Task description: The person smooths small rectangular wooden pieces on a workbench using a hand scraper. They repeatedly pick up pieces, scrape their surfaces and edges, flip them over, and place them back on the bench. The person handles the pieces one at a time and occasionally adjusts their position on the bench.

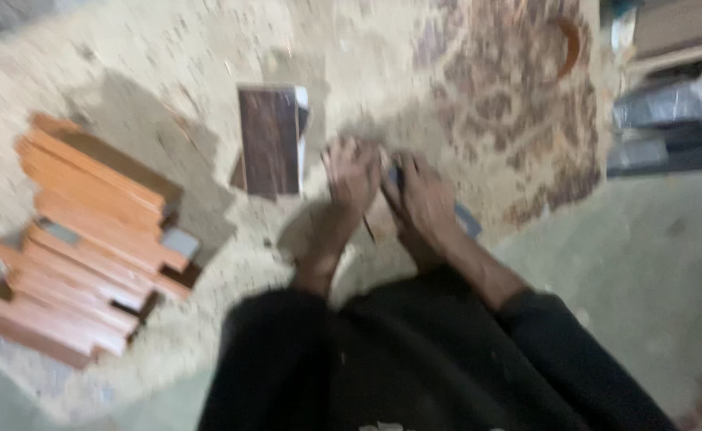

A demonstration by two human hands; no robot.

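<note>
The frame is blurred by motion. My left hand (pixel 352 177) and my right hand (pixel 423 199) are close together, low over a floor covered in sawdust (pixel 207 48). My right hand is closed around a blue-grey object (pixel 468 221) whose ends show on either side of the hand. A small pale wooden piece (pixel 376 217) sits between the two hands. My left hand's fingers curl next to it, but the blur hides whether they grip it. A dark brown board (pixel 269 140) lies flat just left of my left hand.
A stack of several orange-brown wooden strips (pixel 87 239) lies on the left. Dark mottled patches (pixel 518 104) stain the floor behind the hands. Grey boards and clutter (pixel 670 120) are at the right edge. A bare greenish floor (pixel 646 271) spreads to the right. My dark clothing (pixel 415 359) fills the bottom.
</note>
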